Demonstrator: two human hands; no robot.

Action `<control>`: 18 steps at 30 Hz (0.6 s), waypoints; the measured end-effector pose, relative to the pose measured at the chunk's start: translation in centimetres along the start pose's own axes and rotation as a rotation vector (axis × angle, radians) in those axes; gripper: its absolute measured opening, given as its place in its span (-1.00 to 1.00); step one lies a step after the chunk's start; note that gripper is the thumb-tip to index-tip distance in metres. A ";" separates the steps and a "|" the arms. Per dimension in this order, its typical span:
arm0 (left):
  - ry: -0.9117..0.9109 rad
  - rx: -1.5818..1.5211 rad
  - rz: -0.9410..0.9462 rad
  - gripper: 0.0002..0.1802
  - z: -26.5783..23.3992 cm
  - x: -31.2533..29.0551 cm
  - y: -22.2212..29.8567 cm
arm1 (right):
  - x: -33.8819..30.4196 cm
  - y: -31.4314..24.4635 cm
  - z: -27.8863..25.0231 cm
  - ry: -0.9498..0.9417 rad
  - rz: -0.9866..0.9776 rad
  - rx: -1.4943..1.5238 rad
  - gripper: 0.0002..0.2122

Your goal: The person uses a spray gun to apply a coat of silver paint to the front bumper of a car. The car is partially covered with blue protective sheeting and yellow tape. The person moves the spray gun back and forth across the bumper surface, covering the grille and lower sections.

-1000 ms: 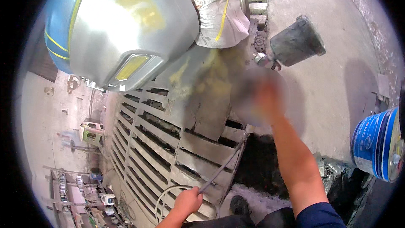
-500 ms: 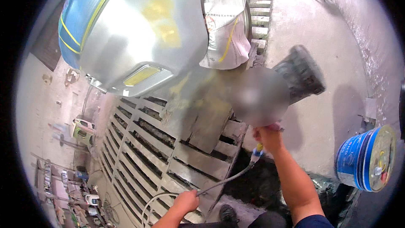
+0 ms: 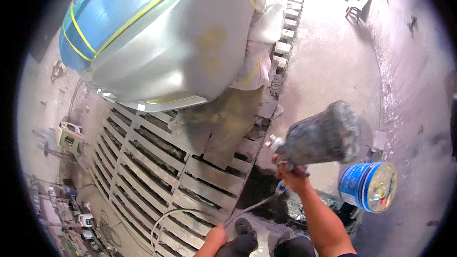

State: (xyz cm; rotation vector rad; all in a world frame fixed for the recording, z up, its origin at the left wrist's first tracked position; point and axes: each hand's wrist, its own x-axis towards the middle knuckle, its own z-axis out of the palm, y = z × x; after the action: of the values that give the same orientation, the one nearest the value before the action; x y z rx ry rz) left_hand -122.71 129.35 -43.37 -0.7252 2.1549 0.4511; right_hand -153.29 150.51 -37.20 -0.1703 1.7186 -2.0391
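Note:
My right hand (image 3: 292, 177) is closed round the handle of a spray gun (image 3: 323, 135) with a large, dark, paint-stained cup. The gun's metal nozzle points left, toward the silver car body (image 3: 171, 52), some way off from it. Yellowish patches show on the silver panel, above a lamp-shaped opening. My left hand (image 3: 216, 238), low in the view, is closed on the grey air hose (image 3: 252, 208), which runs up to a blue-and-yellow fitting under the gun's handle.
Blue masking film (image 3: 138, 7) with yellow tape covers the upper car. Below lies a slatted floor grating (image 3: 147, 162) with dark gaps. A blue bucket (image 3: 352, 185) stands at right, near a dark pit (image 3: 266, 195). Stools stand at far right (image 3: 354, 8) and left (image 3: 71, 135).
The spray gun in my right hand has come down toward me, away from the car, and its nozzle now shows. The whole view has shifted. My left hand still grips the hose.

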 end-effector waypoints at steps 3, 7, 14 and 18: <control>-0.124 -0.028 -0.031 -0.68 -2.3 -3.3 0.9 | -0.1 -2.9 1.6 -0.062 0.205 -0.209 -0.77; -0.143 -0.047 -0.033 -0.70 -5.3 -6.2 3.7 | 1.9 -4.3 0.2 0.021 0.270 -0.184 -0.80; -0.121 -0.069 -0.129 -0.72 -5.9 -4.1 12.6 | 9.5 -7.9 -7.9 0.356 0.110 -0.084 -0.79; -0.142 -0.098 -0.211 -0.74 -2.6 -3.7 18.1 | 13.6 -8.0 -11.3 0.358 0.202 0.009 -0.79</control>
State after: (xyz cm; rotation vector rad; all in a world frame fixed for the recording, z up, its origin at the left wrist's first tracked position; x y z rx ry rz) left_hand -133.72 143.19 -37.57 -0.9361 1.9108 0.4834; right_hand -171.84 155.80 -34.60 0.3789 1.8448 -2.0140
